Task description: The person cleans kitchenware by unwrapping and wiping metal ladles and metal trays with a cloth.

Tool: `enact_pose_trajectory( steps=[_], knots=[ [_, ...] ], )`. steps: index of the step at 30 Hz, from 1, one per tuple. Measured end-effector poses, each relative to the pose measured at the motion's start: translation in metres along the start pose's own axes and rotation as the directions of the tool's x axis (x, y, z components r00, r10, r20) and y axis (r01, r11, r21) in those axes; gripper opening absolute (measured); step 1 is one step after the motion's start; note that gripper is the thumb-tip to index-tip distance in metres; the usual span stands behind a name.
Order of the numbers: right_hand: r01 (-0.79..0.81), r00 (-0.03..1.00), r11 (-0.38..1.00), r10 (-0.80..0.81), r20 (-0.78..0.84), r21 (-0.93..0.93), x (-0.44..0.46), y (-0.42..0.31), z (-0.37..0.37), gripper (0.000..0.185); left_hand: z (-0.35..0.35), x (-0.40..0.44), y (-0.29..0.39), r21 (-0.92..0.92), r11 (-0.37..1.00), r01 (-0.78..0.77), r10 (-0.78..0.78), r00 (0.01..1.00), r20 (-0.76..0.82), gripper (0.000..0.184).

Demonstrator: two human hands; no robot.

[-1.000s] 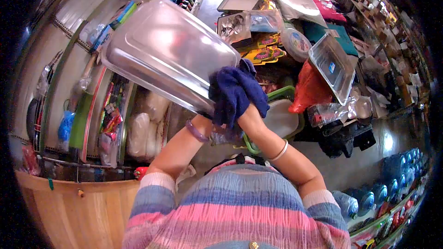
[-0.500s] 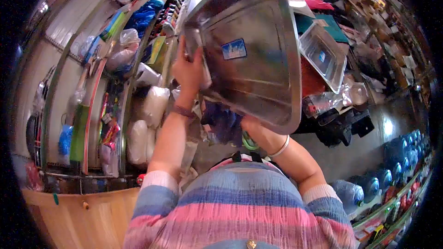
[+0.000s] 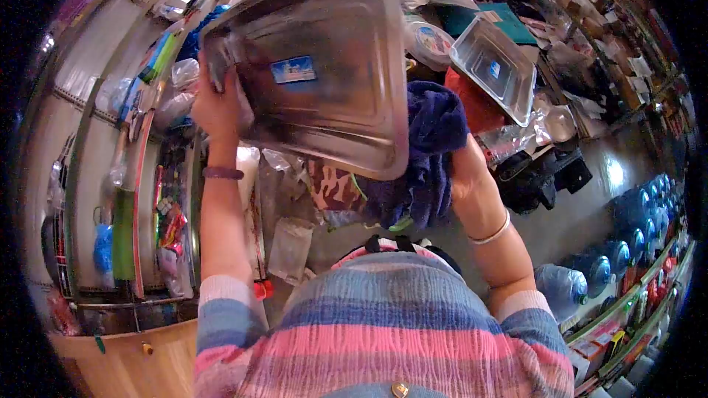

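Observation:
A large rectangular stainless steel tray (image 3: 339, 96) is held up and tilted in front of me, with a blue label stuck on its inner bottom. My left hand (image 3: 217, 110) is closed on its left rim, with the thumb and some fingers showing at the edge. To the tray's right, my right hand (image 3: 464, 166) is closed on a dark blue towel (image 3: 435, 118), its fingers mostly hidden by the cloth. The towel hangs beside and partly behind the tray's right side. A camouflage-patterned cloth (image 3: 335, 188) shows below the tray.
A smaller metal tray (image 3: 494, 70) with a blue label lies on piled goods at the right. Large blue water bottles (image 3: 560, 291) line the lower right. Shelves with packaged goods stand left, near a wooden surface (image 3: 169, 361). A plastic bag (image 3: 291, 250) lies below.
The large tray has moved left with my left hand and turned to face me more. My right hand has come out from behind it to the right, showing more of the towel.

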State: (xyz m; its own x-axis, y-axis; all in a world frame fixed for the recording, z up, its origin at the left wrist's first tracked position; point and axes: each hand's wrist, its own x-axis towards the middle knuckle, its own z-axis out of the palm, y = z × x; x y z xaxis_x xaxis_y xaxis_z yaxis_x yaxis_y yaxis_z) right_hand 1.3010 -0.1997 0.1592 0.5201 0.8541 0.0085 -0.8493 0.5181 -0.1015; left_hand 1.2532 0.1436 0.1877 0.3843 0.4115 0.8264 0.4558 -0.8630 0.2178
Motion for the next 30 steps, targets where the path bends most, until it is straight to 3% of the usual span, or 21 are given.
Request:
enact_pose_trajectory(
  steps=[1, 5, 7, 11, 13, 14, 15, 16, 17, 18, 19, 20, 21, 24, 25, 27, 28, 29, 30],
  knots=[
    [0.011, 1.0, 1.0, -0.011, -0.025, -0.002, -0.004, -0.002, 0.0, 0.04, -0.002, 0.0, -0.001, 0.021, 1.0, 0.012, -0.012, 1.0, -0.002, 0.062],
    [0.016, 0.987, 0.999, -0.011, 0.159, -0.034, -0.004, -0.006, -0.01, 0.041, -0.006, 0.006, -0.003, 0.03, 0.999, -0.012, 0.014, 0.999, -0.052, 0.061],
    [0.015, 0.992, 1.0, -0.016, 0.127, 0.012, -0.006, -0.006, -0.015, 0.04, -0.014, 0.007, 0.0, 0.043, 0.997, 0.057, -0.057, 0.998, 0.007, 0.06],
    [0.073, 0.997, 0.996, -0.072, -0.023, 0.057, -0.008, -0.017, -0.017, 0.039, -0.028, 0.017, 0.004, -0.1, 0.994, -0.036, 0.02, 0.987, -0.162, 0.058],
    [0.233, 0.971, 0.972, -0.232, 0.053, -0.012, -0.011, -0.032, -0.033, 0.04, -0.034, 0.029, -0.003, -0.25, 0.95, -0.186, 0.094, 0.936, -0.339, 0.055],
    [0.337, 0.941, 0.939, -0.333, 0.059, -0.07, -0.013, -0.039, -0.042, 0.043, -0.051, 0.028, 0.015, -0.371, 0.921, -0.122, 0.009, 0.956, -0.294, 0.041],
    [0.433, 0.902, 0.893, -0.426, 0.074, -0.125, -0.014, -0.045, -0.046, 0.046, -0.063, 0.026, 0.022, -0.389, 0.92, -0.041, -0.042, 0.978, -0.203, 0.038],
    [0.498, 0.862, 0.827, -0.506, 0.041, -0.262, -0.014, -0.048, -0.043, 0.045, -0.074, 0.025, 0.025, -0.398, 0.917, 0.04, -0.093, 0.989, -0.114, 0.035],
    [0.583, 0.812, 0.728, -0.535, 0.233, -0.361, -0.012, -0.043, -0.025, 0.043, -0.081, 0.025, 0.026, -0.397, 0.91, 0.123, -0.146, 0.989, -0.027, 0.034],
    [0.525, 0.772, 0.374, -0.588, 0.242, -0.765, -0.013, -0.037, -0.014, 0.037, -0.077, 0.022, 0.022, -0.498, 0.864, 0.075, -0.114, 0.992, -0.049, 0.029],
    [0.454, 0.74, 0.084, -0.59, 0.323, -0.887, -0.011, -0.032, -0.009, 0.034, -0.073, 0.019, 0.028, -0.676, 0.735, -0.047, -0.045, 0.992, -0.118, 0.019],
    [0.341, 0.703, -0.217, -0.586, 0.402, -0.915, -0.008, -0.027, -0.004, 0.032, -0.08, 0.014, 0.047, -0.741, 0.671, -0.011, -0.077, 0.993, -0.084, 0.02],
    [0.369, 0.676, -0.344, -0.538, 0.503, -0.863, -0.006, -0.022, -0.001, 0.033, -0.087, 0.008, 0.062, -0.802, 0.596, 0.026, -0.103, 0.994, -0.044, 0.021],
    [0.274, 0.601, -0.802, -0.287, 0.746, -0.53, 0.016, -0.026, -0.021, 0.035, -0.097, 0.0, 0.073, -0.818, 0.571, 0.072, -0.058, 0.997, 0.047, 0.025],
    [0.196, 0.597, -0.915, -0.173, 0.784, -0.352, 0.028, -0.033, -0.027, 0.036, -0.102, -0.005, 0.08, -0.827, 0.559, 0.06, -0.053, 0.998, 0.037, 0.025],
    [0.048, 0.689, -0.981, -0.103, 0.718, -0.187, 0.064, -0.027, 0.014, 0.035, -0.114, -0.013, 0.092, -0.848, 0.528, 0.036, -0.048, 0.999, 0.013, 0.027],
    [0.057, 0.736, -0.955, -0.157, 0.658, -0.292, 0.06, -0.017, 0.027, 0.029, -0.116, -0.016, 0.093, -0.829, 0.558, 0.029, -0.038, 0.999, 0.009, 0.028],
    [0.105, 0.663, -0.971, -0.094, 0.743, -0.216, 0.076, -0.011, 0.02, 0.026, -0.116, -0.016, 0.094, -0.842, 0.537, 0.046, -0.064, 0.998, 0.013, 0.027],
    [0.078, 0.776, -0.938, -0.156, 0.611, -0.339, 0.082, -0.002, 0.006, 0.032, -0.115, -0.017, 0.097, -0.854, 0.515, 0.067, -0.091, 0.996, 0.023, 0.027]
  ],
)
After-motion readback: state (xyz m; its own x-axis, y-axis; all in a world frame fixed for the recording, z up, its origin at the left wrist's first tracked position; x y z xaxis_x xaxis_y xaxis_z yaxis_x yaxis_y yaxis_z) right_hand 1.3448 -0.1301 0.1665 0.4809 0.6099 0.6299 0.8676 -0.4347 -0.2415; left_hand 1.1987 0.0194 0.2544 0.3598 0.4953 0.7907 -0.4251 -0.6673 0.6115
